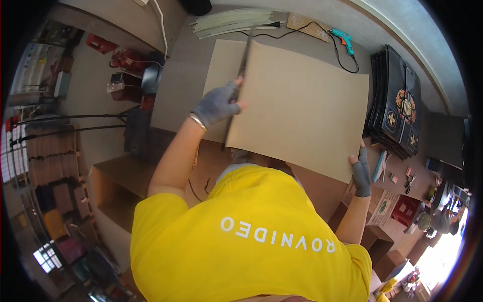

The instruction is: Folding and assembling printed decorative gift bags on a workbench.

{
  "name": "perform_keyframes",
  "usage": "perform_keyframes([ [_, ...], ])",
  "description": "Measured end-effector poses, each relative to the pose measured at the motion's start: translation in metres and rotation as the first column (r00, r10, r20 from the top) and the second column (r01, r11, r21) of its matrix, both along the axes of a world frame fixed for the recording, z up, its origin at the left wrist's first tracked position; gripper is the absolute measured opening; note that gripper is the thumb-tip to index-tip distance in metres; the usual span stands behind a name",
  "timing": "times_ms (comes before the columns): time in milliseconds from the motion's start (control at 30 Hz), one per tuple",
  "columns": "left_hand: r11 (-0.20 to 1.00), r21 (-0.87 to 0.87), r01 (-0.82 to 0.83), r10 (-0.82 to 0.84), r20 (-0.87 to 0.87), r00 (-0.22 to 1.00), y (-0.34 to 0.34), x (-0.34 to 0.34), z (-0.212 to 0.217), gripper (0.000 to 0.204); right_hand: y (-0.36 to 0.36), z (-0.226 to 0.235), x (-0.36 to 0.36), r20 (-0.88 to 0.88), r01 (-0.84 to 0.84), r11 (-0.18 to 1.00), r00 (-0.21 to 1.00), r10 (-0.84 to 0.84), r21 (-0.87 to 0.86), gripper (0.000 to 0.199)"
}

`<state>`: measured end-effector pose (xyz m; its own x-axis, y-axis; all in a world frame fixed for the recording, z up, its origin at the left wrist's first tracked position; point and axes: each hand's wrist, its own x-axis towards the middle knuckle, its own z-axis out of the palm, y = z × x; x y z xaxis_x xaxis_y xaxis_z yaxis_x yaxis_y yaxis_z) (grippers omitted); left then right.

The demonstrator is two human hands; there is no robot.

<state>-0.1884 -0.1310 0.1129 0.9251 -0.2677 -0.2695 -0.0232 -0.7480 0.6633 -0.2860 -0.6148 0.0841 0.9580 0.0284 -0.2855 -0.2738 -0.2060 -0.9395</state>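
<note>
A large tan sheet of card (302, 100) lies tilted in front of me, its left edge lifted off the table. My left hand (216, 105), in a grey fingerless glove, is closed on that left edge. A dark narrow strip runs along this edge; whether it is the card's underside or a separate piece, I cannot tell. At the near right corner, my right hand (361, 173), gloved the same way, pinches the card's side between thumb and fingers. Another tan sheet (221, 60) lies flat on the table, partly hidden under the lifted one.
Pale glue sticks (231, 21) lie at the back beside a wooden board (308, 26). A teal glue gun (343, 41) trails a black cord. To the right stand stacked dark printed panels (395, 100), with scissors (410, 180) nearer me. An open cardboard box (118, 186) is at left.
</note>
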Motion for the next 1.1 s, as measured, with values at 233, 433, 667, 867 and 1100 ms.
perform_keyframes([
  [233, 0.904, 0.371, 0.211, -0.37, 0.436, 0.82, -0.065, 0.026, -0.096, 0.058, -0.013, -0.014, 0.021, 0.07, 0.055, 0.979, 0.995, -0.07, 0.196, 0.068],
  [433, 0.834, 0.508, 0.214, -0.416, 0.325, 0.849, -0.082, 0.022, -0.123, 0.089, 0.071, -0.012, 0.05, 0.0, 0.309, 0.739, 0.922, -0.386, 0.599, 0.075],
  [667, 0.705, 0.58, 0.408, -0.561, 0.104, 0.821, -0.069, 0.028, -0.098, 0.131, 0.099, -0.031, 0.082, 0.482, 0.005, 0.99, 0.873, 0.065, -0.143, 0.075],
  [867, 0.708, 0.608, 0.36, -0.55, 0.154, 0.821, -0.075, 0.026, -0.103, 0.131, 0.174, -0.055, 0.093, 0.43, 0.019, 0.693, 0.797, 0.425, -0.721, 0.066],
  [1100, 0.68, 0.652, 0.335, -0.527, 0.118, 0.841, -0.072, 0.026, -0.104, 0.141, 0.169, -0.095, 0.098, 0.322, 0.132, 0.365, 0.784, 0.531, -0.922, 0.07],
])
